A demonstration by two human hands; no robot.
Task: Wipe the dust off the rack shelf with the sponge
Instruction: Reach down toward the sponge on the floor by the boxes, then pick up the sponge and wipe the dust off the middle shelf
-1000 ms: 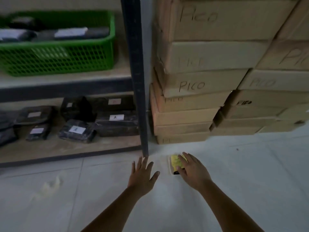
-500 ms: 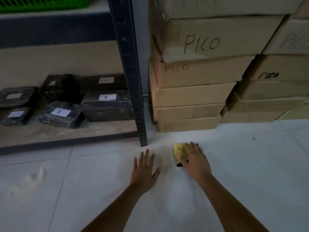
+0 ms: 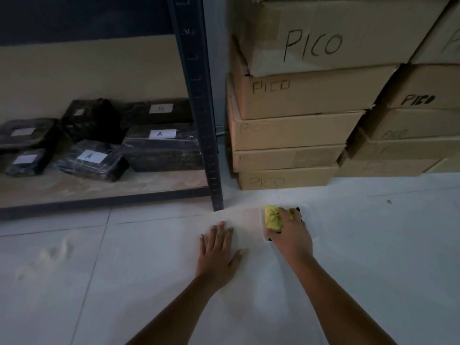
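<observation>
Sponge, yellow and crumpled (image 3: 272, 217), lies on the pale tiled floor (image 3: 373, 245) under the curled fingers of the right hand (image 3: 291, 235), which grips it. Left hand (image 3: 219, 252) rests flat beside it, fingers straight. Beyond the fingertips stand one dark metal rack post (image 3: 199, 108), a dusty wooden rack shelf (image 3: 99, 188) bearing six black wrapped packages (image 3: 92, 160), and stacked cardboard boxes marked PICO (image 3: 298, 95).

Packages (image 3: 159, 145) on rack shelf (image 3: 99, 188); boxes (image 3: 293, 130) right; sponge (image 3: 272, 217) on floor (image 3: 373, 245) before boxes.
</observation>
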